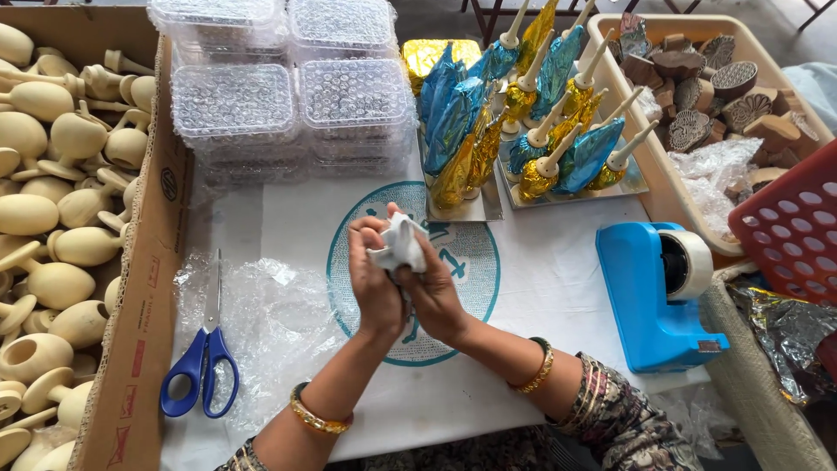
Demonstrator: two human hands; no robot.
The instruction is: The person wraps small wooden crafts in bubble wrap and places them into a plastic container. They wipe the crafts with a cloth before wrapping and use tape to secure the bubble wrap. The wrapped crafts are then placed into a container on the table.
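At 9 o'clock we note a brown cardboard box (139, 288) packed with pale, unpainted wooden handled pieces (52, 235). Just right of it, at 7 o'clock, blue-handled scissors (202, 353) lie on a sheet of clear bubble wrap (279, 323) spread over the white-covered tabletop (540, 288). At 11 o'clock stand stacked clear plastic lidded boxes (292, 96), apparently lined with bubble wrap.

At centre, our left hand (377, 283) and right hand (433, 296) meet over a teal round emblem (475, 262) on the cover. Both hands are closed around a small crumpled white wrapped piece (401, 247), fingers pinching it between them, raised just above the tabletop. What is inside the wrapping we cannot tell. Gold bangles sit on both wrists.

At 12 to 1 o'clock, blue and gold foil-wrapped pieces (532, 113) with pale handles stand in metal trays (510, 194). At 3 o'clock sits a blue tape dispenser (654, 296) with a roll of tape. At 2 o'clock a beige plastic basket (671, 183) holds dark carved wooden blocks (706, 87); a red perforated basket (793, 227) shows at the right edge.
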